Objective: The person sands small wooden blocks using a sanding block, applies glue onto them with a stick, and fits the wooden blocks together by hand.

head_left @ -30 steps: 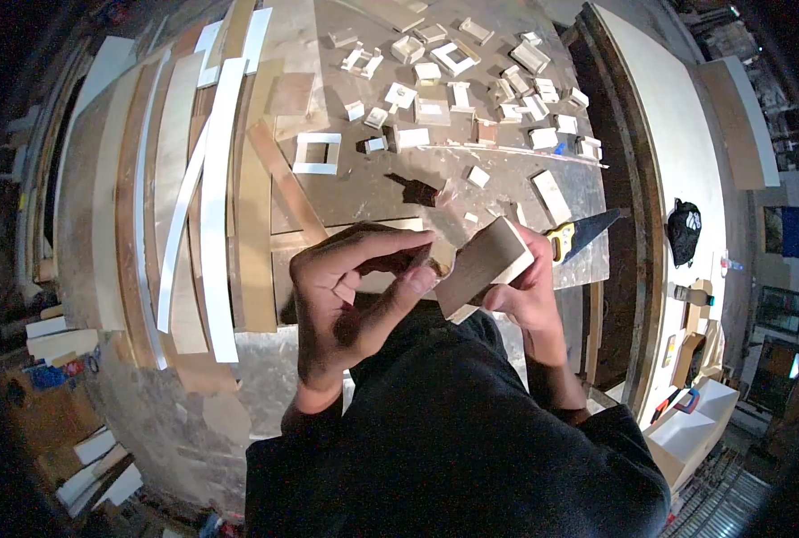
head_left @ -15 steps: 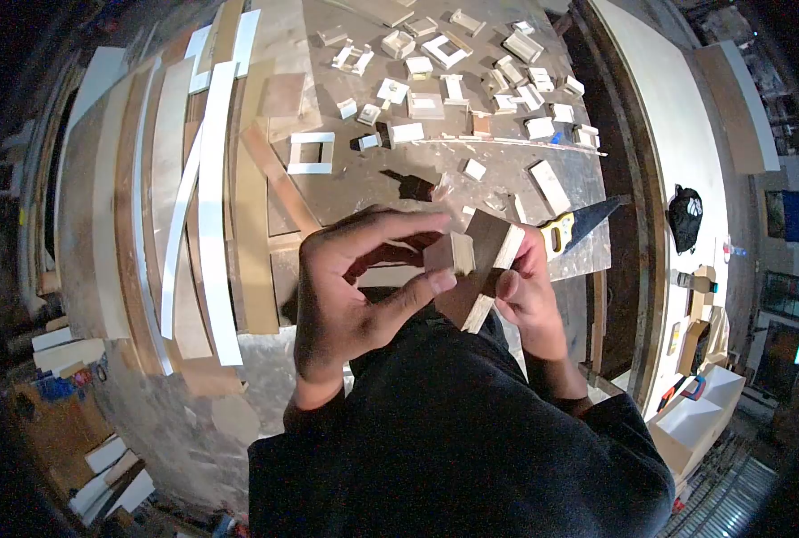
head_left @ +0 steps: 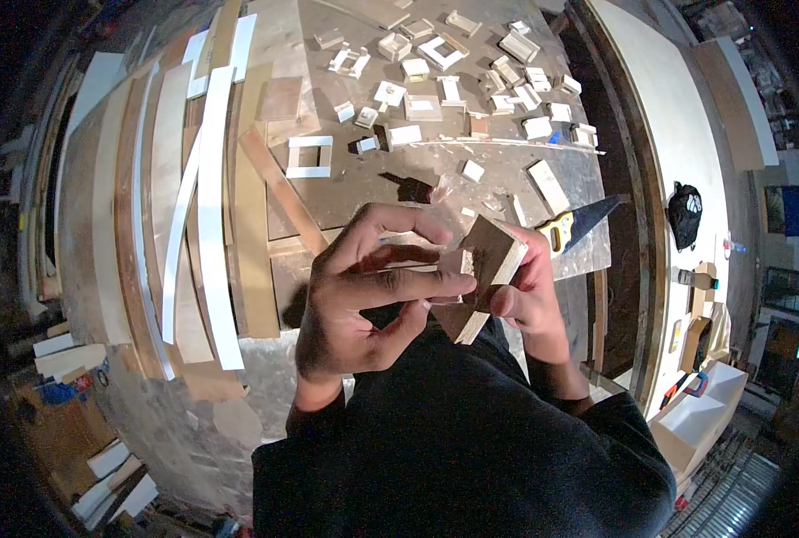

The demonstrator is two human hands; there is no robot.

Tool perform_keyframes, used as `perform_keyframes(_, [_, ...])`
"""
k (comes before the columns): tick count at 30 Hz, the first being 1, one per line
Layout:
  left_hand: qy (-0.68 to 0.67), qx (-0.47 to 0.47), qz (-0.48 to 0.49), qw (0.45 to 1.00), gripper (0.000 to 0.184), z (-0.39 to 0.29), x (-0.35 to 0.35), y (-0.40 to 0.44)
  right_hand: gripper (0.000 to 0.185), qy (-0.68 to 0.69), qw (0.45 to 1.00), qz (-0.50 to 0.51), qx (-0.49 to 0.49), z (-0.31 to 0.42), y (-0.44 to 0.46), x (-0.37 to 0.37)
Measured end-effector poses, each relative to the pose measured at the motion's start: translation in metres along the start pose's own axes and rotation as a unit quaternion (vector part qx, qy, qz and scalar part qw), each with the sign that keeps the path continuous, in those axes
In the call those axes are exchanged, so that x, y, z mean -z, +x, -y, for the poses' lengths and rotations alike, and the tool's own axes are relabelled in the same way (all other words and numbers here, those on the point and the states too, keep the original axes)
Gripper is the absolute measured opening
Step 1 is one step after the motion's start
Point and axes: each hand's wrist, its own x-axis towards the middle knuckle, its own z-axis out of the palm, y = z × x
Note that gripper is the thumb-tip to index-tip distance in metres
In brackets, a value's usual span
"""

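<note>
In front of my chest, my right hand [head_left: 532,305] grips a flat wooden piece [head_left: 496,247] with pale cut edges, thumb on the near side. My left hand [head_left: 350,300] has its fingers and thumb around a small wooden block [head_left: 451,264]. One left finger stretches across the block toward the flat piece. The block's end sits against or very close to the flat piece's face; whether they touch is hidden by my fingers. Just beyond my right hand lies a handsaw [head_left: 579,224] with a yellow handle.
Many small wooden assemblies [head_left: 424,108] and offcuts are spread over the far part of the worktable [head_left: 355,193]. Long boards and white strips [head_left: 216,224] lie on the left. A second pale table [head_left: 677,117] on the right holds a black bag [head_left: 684,218] and a box [head_left: 703,412].
The small block has come nearer the flat piece's face. My left fingers have shifted, one now reaching across the block. The flat piece is slightly turned.
</note>
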Motion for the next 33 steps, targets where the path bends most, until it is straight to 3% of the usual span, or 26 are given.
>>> perform_keyframes(1, [0.011, 0.008, 0.024, 1.000, 0.044, -0.002, 0.002, 0.000, 0.084, 0.001, 1.000, -0.001, 0.000, -0.002, 0.000, 0.003])
perform_keyframes(3, [0.028, 0.030, 0.041, 0.998, 0.042, -0.003, 0.005, -0.004, 0.065, 0.044, 0.998, 0.025, 0.049, -0.009, -0.001, 0.008])
perform_keyframes(8, [0.001, 0.060, 0.050, 0.997, 0.030, -0.009, 0.000, 0.002, 0.064, 0.051, 0.997, 0.016, 0.056, -0.010, -0.002, 0.008])
perform_keyframes(10, [0.040, 0.024, 0.001, 0.999, 0.023, -0.003, -0.006, 0.002, 0.063, 0.045, 0.997, 0.023, 0.056, -0.011, -0.001, 0.009])
perform_keyframes(33, [-0.001, 0.023, -0.043, 0.999, 0.024, 0.005, -0.024, -0.005, 0.056, 0.112, 0.992, -0.008, 0.052, -0.007, -0.011, 0.010])
